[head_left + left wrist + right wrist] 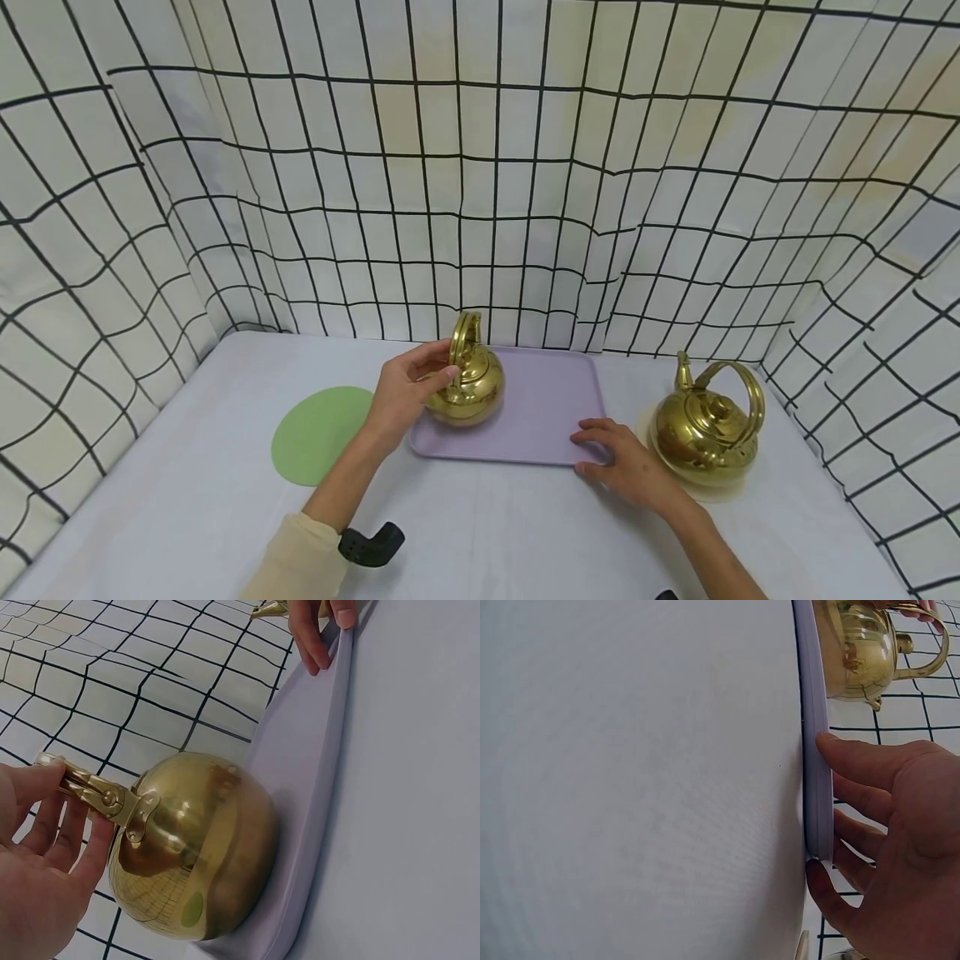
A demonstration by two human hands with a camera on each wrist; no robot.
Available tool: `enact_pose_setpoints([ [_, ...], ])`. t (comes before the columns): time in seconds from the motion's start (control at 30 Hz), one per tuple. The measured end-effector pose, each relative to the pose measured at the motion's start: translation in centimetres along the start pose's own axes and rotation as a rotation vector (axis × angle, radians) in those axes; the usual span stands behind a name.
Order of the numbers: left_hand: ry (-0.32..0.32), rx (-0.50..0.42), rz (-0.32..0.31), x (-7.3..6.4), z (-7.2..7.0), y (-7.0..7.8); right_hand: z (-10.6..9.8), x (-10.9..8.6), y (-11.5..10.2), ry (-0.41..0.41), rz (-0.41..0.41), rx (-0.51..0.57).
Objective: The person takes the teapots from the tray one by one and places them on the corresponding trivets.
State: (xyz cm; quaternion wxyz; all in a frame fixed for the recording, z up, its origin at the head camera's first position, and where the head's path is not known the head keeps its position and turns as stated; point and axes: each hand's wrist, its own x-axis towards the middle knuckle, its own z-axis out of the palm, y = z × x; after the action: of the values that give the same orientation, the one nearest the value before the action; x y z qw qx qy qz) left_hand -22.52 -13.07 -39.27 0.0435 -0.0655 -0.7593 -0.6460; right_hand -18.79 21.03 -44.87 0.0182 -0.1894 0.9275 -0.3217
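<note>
A round brass kettle (467,387) stands on the left part of a lilac tray (540,417). My left hand (408,387) holds its upright handle between thumb and fingers, as the left wrist view shows closely. At the tray's near right corner is my right hand (618,458). Its thumb (840,754) lies against the near rim, and the other fingers bend over the corner. A second brass kettle (705,433), with its spout and arched handle visible, stands on a pale round mat (720,493) just right of that hand.
A green round mat (318,433) lies left of the tray, partly behind the left forearm. White cloth (480,533) covers the table. Black-gridded white curtains (517,183) enclose the back and sides, close behind the tray.
</note>
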Motion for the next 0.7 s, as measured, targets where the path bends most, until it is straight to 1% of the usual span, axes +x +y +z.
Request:
enact_pose_setpoints([
  [0.23, -0.018, -0.058, -0.003, 0.10, -0.08, -0.21, 0.01, -0.04, -0.07, 0.006, -0.010, 0.011],
  [0.43, -0.032, -0.069, -0.004, 0.16, 0.00, -0.35, -0.01, -0.05, -0.07, 0.001, 0.020, 0.022],
  [0.7, -0.014, -0.087, 0.028, 0.19, -0.20, -0.09, 0.04, 0.00, -0.03, -0.004, 0.023, 0.021],
])
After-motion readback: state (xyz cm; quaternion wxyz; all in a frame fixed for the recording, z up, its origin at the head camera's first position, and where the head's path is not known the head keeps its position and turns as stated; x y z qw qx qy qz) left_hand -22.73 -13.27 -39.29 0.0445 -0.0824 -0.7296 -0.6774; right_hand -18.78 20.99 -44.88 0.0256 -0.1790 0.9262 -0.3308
